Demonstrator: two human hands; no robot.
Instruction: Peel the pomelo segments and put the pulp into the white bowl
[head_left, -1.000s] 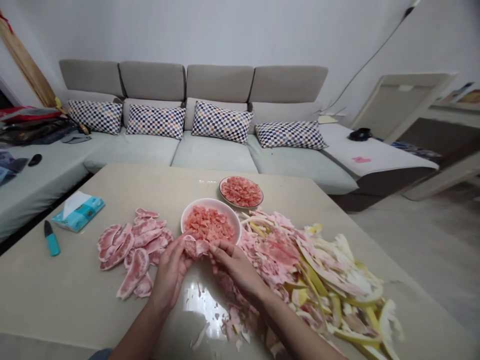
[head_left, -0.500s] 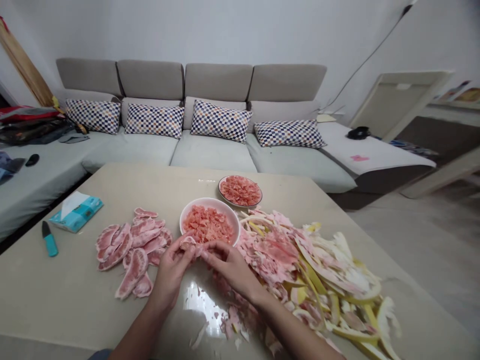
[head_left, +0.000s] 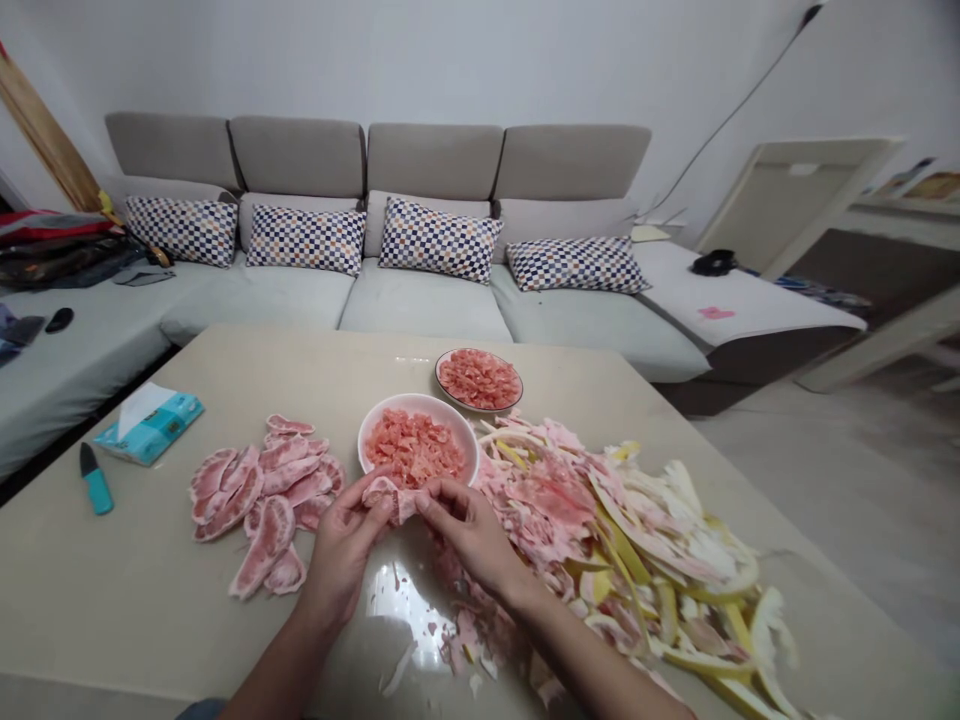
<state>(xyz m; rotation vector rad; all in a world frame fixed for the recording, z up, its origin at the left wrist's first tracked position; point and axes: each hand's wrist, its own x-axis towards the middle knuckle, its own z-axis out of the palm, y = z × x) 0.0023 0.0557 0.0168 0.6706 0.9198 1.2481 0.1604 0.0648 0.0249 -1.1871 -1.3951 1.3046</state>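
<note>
Between my two hands, at the near rim of a white bowl [head_left: 365, 452], is a pink pomelo segment [head_left: 384, 492]. My left hand [head_left: 346, 535] is closed on the segment's body. The fingertips of my right hand [head_left: 466, 525] pinch its pale membrane, which stretches between the hands. Pieces of peeled pink pomelo flesh [head_left: 414, 445] fill the bowl. Left of my left hand lies a pile of pomelo segments [head_left: 274, 520] in their membranes. To the right, beside my right forearm, spreads a heap of peels and membranes [head_left: 615, 540].
Behind the bowl stands a dark-rimmed plate [head_left: 519, 398] of peeled flesh. A teal-handled knife [head_left: 97, 490] and a blue tissue pack [head_left: 154, 428] lie at the table's left. Small scraps [head_left: 457, 640] dot the table [head_left: 112, 610] near me. Across it is a grey sofa [head_left: 420, 300] with checkered cushions.
My right hand has moved slightly right and away from my left, drawing the membrane out. More of the pomelo segment shows between the hands.
</note>
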